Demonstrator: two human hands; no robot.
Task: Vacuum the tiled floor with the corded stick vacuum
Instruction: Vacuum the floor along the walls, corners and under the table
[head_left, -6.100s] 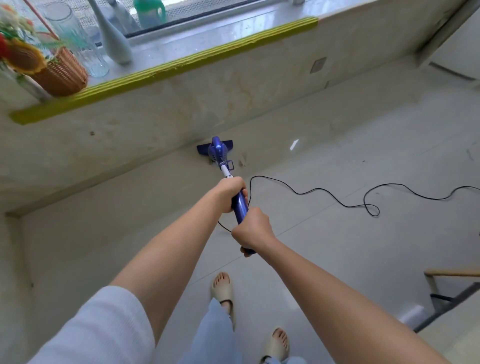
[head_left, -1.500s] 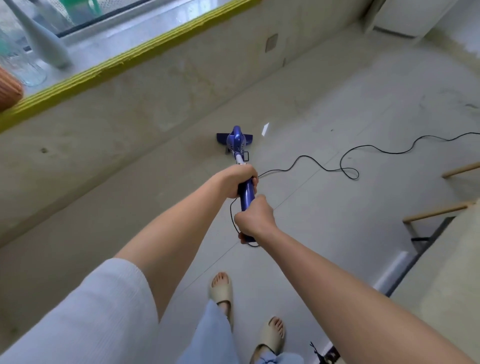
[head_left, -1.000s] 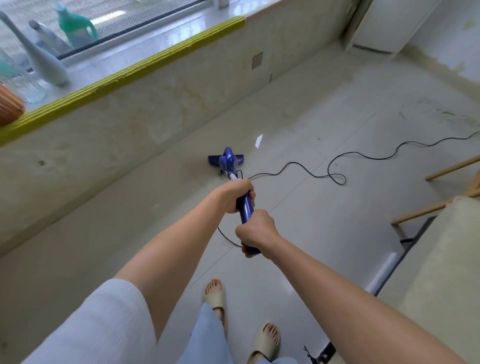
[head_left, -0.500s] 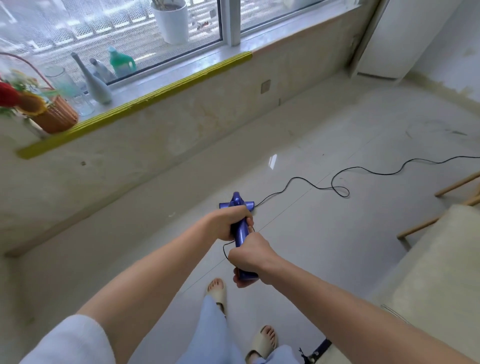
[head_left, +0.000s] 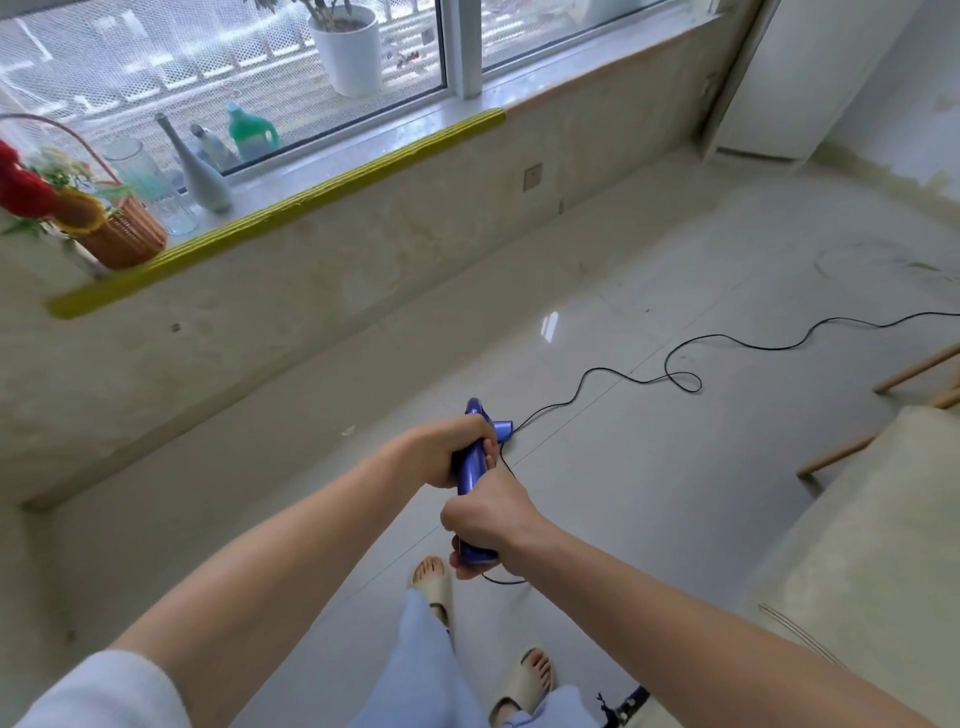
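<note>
- Vacuum (head_left: 470, 460): blue stick, held in both hands in front of the body, seen almost end-on in the head view. Only the handle and a bit of the blue head (head_left: 498, 427) showed past the hands; whether the head touched the floor (head_left: 649, 493) could not be told.
- Left hand (head_left: 447, 449): fingers curled round the upper handle, pressed together.
- Right hand (head_left: 488, 519): fingers wrapped round the handle end, thumb underneath; gripping, not spread.
- Cord (head_left: 680, 376): black, ran from the handle across the tiles to the right edge, with one small loop; it passed just beside the head.
- Wall (head_left: 311, 291) under the window lay well apart to the left; a sofa (head_left: 857, 545) stood near on the right.
- Step, as judged: mid-sweep, the stick drawn close to the feet (head_left: 434, 577), at the near end of a stroke.
- Next move, as judged: push the head out along an uncleaned strip, steering it clear of the cord so the loop is not run over or sucked in.
</note>
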